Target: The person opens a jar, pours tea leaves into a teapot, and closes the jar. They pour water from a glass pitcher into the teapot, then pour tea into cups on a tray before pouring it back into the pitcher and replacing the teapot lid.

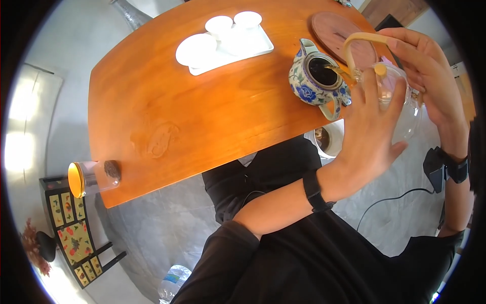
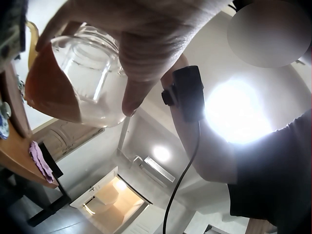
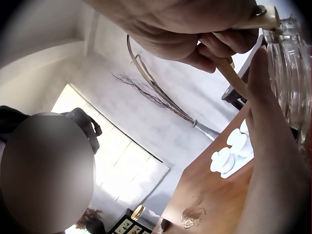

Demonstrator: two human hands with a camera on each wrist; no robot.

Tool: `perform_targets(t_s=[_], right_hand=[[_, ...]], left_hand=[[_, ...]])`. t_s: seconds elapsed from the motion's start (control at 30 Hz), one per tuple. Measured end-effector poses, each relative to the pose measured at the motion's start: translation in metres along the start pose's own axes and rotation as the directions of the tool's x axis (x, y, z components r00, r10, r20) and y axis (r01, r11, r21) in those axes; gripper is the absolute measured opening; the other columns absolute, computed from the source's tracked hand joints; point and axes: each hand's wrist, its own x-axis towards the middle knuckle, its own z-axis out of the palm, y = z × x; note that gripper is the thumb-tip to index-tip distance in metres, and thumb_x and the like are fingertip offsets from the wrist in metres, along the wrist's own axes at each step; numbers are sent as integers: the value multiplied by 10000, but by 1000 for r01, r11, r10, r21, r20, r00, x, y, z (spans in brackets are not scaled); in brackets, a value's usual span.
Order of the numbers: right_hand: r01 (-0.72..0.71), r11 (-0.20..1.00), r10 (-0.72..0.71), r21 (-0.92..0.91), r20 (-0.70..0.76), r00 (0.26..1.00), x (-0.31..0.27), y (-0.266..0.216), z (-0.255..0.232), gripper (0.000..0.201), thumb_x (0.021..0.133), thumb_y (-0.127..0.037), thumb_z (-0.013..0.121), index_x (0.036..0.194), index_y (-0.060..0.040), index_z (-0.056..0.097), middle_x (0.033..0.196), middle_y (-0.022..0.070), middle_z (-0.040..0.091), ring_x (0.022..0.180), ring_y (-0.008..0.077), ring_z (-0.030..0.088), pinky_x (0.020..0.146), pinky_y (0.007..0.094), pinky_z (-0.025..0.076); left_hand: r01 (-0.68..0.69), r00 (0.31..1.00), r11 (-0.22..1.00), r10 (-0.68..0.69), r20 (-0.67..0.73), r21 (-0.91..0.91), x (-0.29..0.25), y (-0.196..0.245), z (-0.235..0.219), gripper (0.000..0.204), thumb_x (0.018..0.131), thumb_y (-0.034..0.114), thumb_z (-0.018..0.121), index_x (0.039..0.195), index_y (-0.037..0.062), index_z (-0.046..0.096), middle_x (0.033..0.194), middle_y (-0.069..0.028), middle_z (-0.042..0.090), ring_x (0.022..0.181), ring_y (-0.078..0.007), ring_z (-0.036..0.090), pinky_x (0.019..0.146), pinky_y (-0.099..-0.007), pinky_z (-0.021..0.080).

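My right hand (image 1: 430, 76) grips the curved wooden handle (image 1: 362, 38) of a glass teapot (image 1: 407, 124) beyond the table's right front edge. The left hand (image 1: 367, 121) rests over the lid, its fingers extended beside the wooden knob (image 1: 380, 69) and its thumb apart. Tilted to the left, the glass teapot shows a reddish-brown area through its wall in the left wrist view. A yellowish streak (image 1: 338, 71) reaches from it over the mouth of a blue-and-white porcelain teapot (image 1: 299, 83). That teapot stands lidless on the table, with dark contents (image 1: 323, 71).
A round wooden board (image 1: 331, 30) lies behind the porcelain teapot. White cups stand on a white tray (image 1: 230, 61) at the back. A yellow-lidded jar (image 1: 76, 180) lies at the left corner. Below the front edge is a white bucket (image 1: 334, 139). A wet patch (image 1: 162, 139) marks the tabletop.
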Motion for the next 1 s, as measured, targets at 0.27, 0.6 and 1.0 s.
perform_targets(t_s=[0.27, 0.6, 1.0], right_hand=[[13, 994, -16, -113, -28, 999, 5, -6, 5, 354, 1001, -268, 638, 1243, -10, 640, 687, -121, 529, 494, -70, 332, 438, 127, 232], [7, 993, -6, -118, 5, 1000, 7, -5, 9, 344, 1006, -279, 626, 1227, -16, 641, 765, -107, 601, 501, -79, 341, 435, 117, 239], [-28, 992, 24, -121, -39, 999, -4, -3, 6, 330, 1008, -246, 619, 1240, -11, 632, 777, -95, 611, 499, -68, 339, 437, 121, 245]], left_hand=[[18, 999, 998, -21, -44, -53, 1, 1, 2, 1110, 549, 117, 941, 1489, 81, 353, 1447, -392, 265, 1201, -549, 426, 934, -554, 483], [43, 998, 996, -46, -31, -72, -1, 0, 4, 1120, 563, 124, 935, 1507, 75, 334, 1454, -406, 252, 1216, -561, 411, 962, -567, 461], [28, 1000, 997, -27, 6, -73, -2, 3, 3, 1094, 569, 111, 926, 1496, 83, 346, 1468, -394, 238, 1200, -552, 417, 961, -564, 461]])
